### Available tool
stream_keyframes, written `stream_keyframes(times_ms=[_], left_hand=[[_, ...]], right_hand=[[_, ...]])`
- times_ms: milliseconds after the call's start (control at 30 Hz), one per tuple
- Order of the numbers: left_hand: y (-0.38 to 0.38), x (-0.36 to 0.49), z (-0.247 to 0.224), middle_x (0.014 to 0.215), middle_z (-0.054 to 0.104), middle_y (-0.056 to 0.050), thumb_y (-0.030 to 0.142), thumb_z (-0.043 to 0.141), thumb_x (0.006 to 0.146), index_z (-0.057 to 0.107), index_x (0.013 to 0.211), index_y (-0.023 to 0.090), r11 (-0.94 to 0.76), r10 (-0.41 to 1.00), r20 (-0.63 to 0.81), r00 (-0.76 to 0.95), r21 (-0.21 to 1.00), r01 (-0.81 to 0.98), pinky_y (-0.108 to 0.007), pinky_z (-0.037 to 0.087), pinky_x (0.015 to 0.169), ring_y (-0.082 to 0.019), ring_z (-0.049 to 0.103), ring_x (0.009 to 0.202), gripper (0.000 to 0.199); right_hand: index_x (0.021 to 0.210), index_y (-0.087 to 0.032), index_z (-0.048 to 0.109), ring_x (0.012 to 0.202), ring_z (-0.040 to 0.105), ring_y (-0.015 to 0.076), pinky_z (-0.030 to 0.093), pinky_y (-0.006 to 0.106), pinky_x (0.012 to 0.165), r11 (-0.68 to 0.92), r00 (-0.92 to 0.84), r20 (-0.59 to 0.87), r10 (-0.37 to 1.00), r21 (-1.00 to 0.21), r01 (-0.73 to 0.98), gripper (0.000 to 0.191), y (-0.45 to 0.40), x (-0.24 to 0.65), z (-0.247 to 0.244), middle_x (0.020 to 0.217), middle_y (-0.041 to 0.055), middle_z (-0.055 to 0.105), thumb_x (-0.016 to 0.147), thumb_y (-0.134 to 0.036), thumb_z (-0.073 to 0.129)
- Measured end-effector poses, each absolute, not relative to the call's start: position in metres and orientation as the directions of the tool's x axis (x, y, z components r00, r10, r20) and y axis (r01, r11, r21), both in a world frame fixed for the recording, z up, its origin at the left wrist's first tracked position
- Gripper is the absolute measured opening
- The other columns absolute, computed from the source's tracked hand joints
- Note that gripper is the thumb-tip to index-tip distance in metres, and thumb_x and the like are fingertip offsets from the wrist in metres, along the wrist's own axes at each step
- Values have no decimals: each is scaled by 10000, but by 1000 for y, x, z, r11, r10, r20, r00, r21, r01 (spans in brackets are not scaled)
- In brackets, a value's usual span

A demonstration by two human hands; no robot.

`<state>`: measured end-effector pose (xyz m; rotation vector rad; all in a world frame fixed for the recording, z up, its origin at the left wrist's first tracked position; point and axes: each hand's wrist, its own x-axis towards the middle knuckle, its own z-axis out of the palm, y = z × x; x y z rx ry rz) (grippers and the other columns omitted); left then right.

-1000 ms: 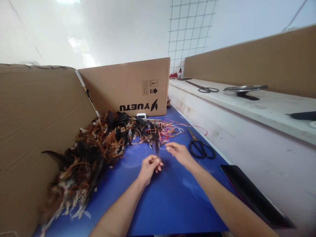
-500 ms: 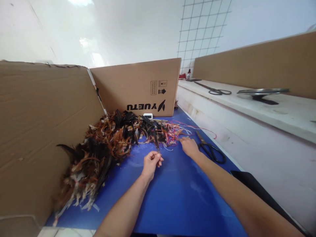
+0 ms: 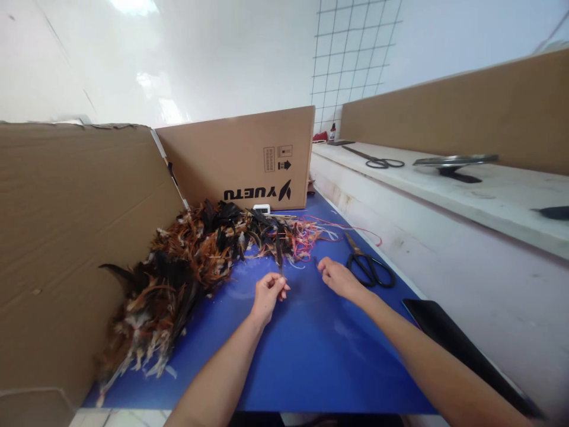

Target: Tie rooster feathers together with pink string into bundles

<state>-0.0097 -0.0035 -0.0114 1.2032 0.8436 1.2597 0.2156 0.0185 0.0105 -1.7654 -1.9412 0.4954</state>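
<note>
Between thumb and fingers, my left hand (image 3: 269, 293) pinches the lower end of a dark feather (image 3: 280, 252), which points away from me. My right hand (image 3: 338, 277) is a short way to its right, just above the blue tabletop (image 3: 306, 350). Its closed fingertips hold a thin dark piece (image 3: 316, 261), too small to identify surely. Beyond both hands lies a tangle of pink and white string (image 3: 304, 237). A long heap of brown and black feathers (image 3: 208, 243) stretches along the left side, some tied in bunches.
Black-handled scissors (image 3: 370, 267) lie right of my right hand. A dark flat object (image 3: 448, 332) rests along the right edge. Cardboard panels (image 3: 249, 148) stand behind and left. A small white device (image 3: 262, 209) sits by the back panel. The white ledge (image 3: 382, 178) holds more scissors (image 3: 377, 160).
My right hand has drawn back from the string tangle toward me, now with a thin dark piece at its fingertips. My left hand keeps its pinch on the feather. The view has shifted slightly.
</note>
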Motion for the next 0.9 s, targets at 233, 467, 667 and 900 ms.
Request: stream_keyframes(times_ms=[233, 467, 667, 900], left_hand=[[-8, -5, -8, 570, 593, 0, 408, 639, 746, 604, 746, 124, -114, 976, 143, 166, 978, -176, -187, 376, 458, -67, 486, 455, 287], [-10, 11, 13, 1216, 554, -148, 408, 662, 721, 590, 758, 110, -89, 966, 136, 218, 973, -213, -207, 450, 467, -105, 628, 598, 308], [-17, 25, 5, 1007, 647, -108, 388, 686, 719, 537, 791, 120, 127, 952, 3, 306, 906, -405, -187, 481, 498, -119, 651, 633, 315], [-25, 27, -3, 1017, 651, -146, 305, 717, 711, 505, 784, 119, 372, 839, -110, 533, 830, -416, -255, 550, 638, -248, 658, 921, 291]], right_hand=[[871, -213, 436, 709, 621, 158, 498, 310, 648, 51, -49, 40, 998, -965, 255, 169, -20, 222, 20, 776, 13, 579, 777, -319, 528], [826, -213, 462, 553, 549, 101, 445, 245, 518, -210, -325, -110, 939, -934, -290, 327, -38, 217, 52, 659, -58, 533, 635, -232, 728], [842, -220, 459, 590, 598, 124, 485, 288, 593, -4, -136, 43, 990, -944, -329, 327, -21, 195, 41, 696, -54, 552, 653, -268, 721], [819, -219, 462, 630, 606, 127, 505, 297, 649, 186, 141, 160, 977, -961, -203, 310, -8, 186, 12, 719, -44, 557, 651, -272, 717]])
